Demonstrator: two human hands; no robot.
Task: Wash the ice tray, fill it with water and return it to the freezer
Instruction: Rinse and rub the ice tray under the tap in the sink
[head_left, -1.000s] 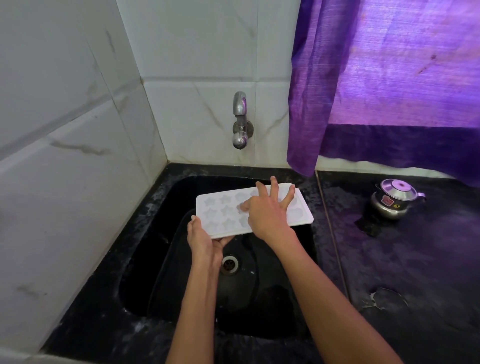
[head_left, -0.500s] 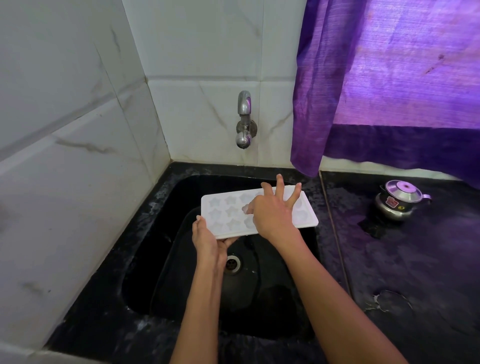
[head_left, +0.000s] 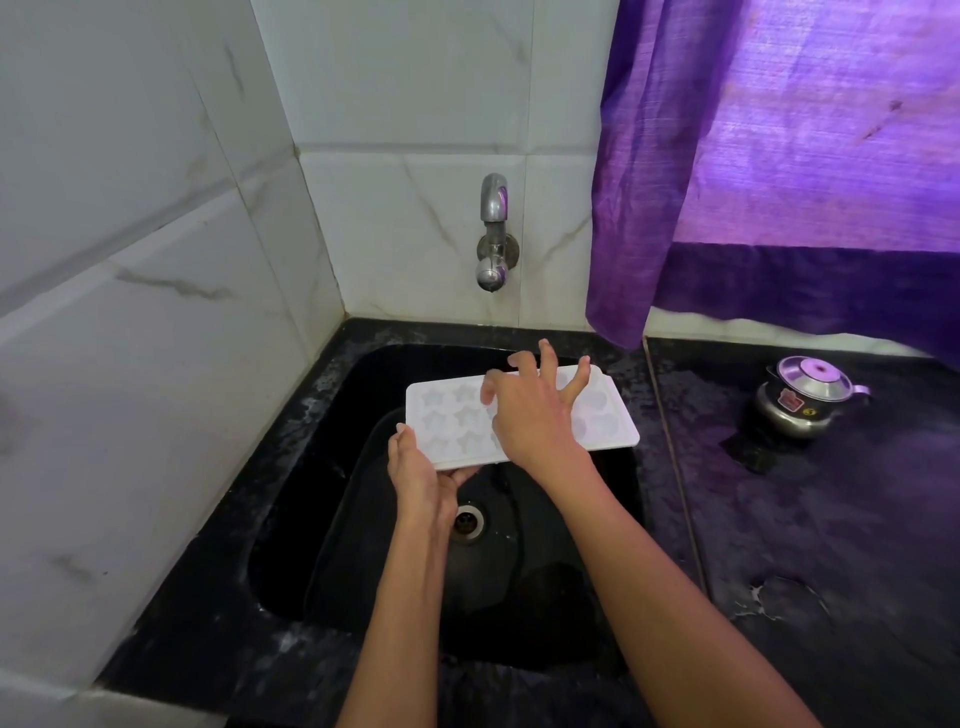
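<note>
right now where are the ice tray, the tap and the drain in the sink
ice tray (head_left: 447, 415): head view, on the star moulds at its left end
tap (head_left: 493, 228): head view, on the metal spout
drain (head_left: 469, 521): head view, on its metal ring in the sink floor

Kettle label: on the small steel kettle (head_left: 802, 397) far right on the counter we see a red sticker, its print too small for us to read.
Kettle round mark: beside it, a yellow sticker; we cannot make it out for certain.

Dim, purple-tinted daylight filters through the curtain (head_left: 810, 130) up and right of the right hand (head_left: 535, 415), whose fingertips blur; wall lines bow at the edges.
</note>
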